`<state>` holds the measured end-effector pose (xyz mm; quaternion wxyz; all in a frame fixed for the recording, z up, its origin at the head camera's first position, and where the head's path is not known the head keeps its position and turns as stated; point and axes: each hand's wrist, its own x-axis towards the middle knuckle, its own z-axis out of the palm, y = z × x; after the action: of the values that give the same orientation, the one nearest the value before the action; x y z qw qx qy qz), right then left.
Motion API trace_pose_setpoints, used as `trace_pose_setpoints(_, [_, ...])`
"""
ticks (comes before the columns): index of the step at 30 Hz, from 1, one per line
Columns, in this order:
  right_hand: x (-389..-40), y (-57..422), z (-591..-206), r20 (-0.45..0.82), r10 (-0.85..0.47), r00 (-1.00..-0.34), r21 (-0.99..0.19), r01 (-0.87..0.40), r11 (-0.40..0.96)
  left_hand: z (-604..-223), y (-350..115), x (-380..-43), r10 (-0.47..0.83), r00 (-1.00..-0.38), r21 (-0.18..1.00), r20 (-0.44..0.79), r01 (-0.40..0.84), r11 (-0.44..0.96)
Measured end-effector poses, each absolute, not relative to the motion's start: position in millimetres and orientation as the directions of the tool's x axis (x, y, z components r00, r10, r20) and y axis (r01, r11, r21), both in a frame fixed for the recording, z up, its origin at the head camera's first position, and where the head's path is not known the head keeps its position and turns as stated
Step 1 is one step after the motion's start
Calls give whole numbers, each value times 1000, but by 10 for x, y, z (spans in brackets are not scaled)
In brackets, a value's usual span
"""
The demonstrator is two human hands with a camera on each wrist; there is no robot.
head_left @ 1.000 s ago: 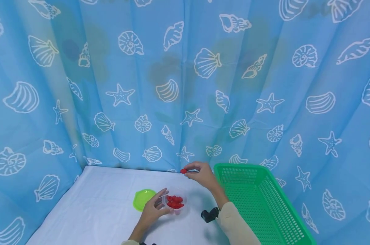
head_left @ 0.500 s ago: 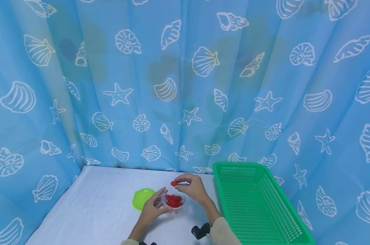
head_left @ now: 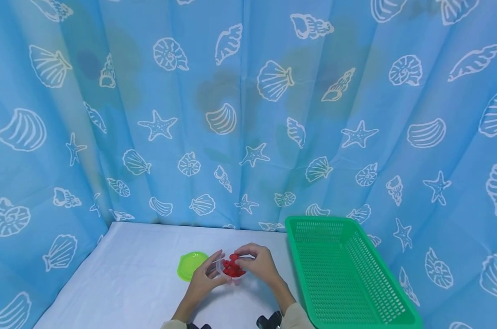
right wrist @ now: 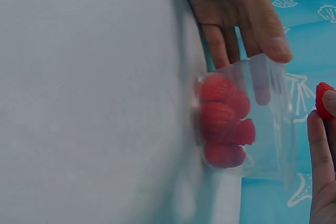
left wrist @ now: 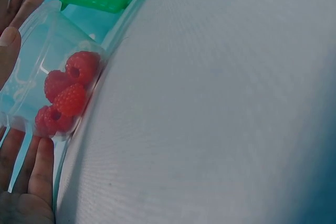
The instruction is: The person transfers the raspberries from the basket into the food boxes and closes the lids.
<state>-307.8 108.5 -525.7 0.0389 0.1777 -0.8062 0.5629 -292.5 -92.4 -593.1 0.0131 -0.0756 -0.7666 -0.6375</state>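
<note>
My left hand [head_left: 203,278] holds a small clear plastic container [right wrist: 270,145], its thumb at the rim and its fingers against the side. Inside, several red raspberries [right wrist: 216,114] lie heaped at the bottom, plainly visible through the wall in both wrist views. Between thumb and fingers, my right hand [head_left: 261,265] pinches one raspberry [right wrist: 323,99] just over the container's mouth. The container stands on the white-covered table [head_left: 141,274].
A lime-green lid [head_left: 192,266] lies flat on the table, left of the container and behind the left hand. To the right is a large green plastic basket [head_left: 351,278] with slotted walls. Behind the table hangs a blue seashell-print curtain [head_left: 248,114].
My right hand has come left and down with its raspberry, from beyond the container to its mouth. My left hand keeps its hold on the container.
</note>
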Motion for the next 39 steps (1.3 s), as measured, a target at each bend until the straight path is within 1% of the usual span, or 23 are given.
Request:
trace_pose_setpoints(9, [-3063,1090,-5308,249,-245,-937,-907,-315,281,-5941,-941,-2970,112,-987,977,113,131,167])
trace_pose_setpoints(19, [-3059,1107,-5352,234,-282,-931,-899,-317,302,-5933,-945,-2964,121,-986,979,119,136,150])
trace_pose_setpoints(22, [-3062,1095,-5349,257,-300,-919,-872,-354,337,-5924,-950,-2954,126,-983,978,132,150,142])
trace_pose_setpoints(24, [-3060,1086,-5337,268,-312,-912,-842,-379,384,-5917,-953,-2949,130,-982,978,138,156,136])
trace_pose_setpoints(27, [-3048,1070,-5312,265,-328,-907,-797,-398,455,-5919,-954,-2944,137,-980,978,141,160,135])
trace_pose_setpoints(30, [-3036,1058,-5295,254,-341,-905,-772,-402,492,-5927,-952,-2938,134,-982,979,135,153,135])
trace_pose_setpoints(36, [-3031,1066,-5320,262,-324,-909,-798,-393,457,-5954,-943,-2939,127,-983,978,131,150,147])
trace_pose_setpoints(39, [-3027,1072,-5352,294,-282,-913,-815,-394,426,-5958,-945,-2939,125,-984,979,129,147,141])
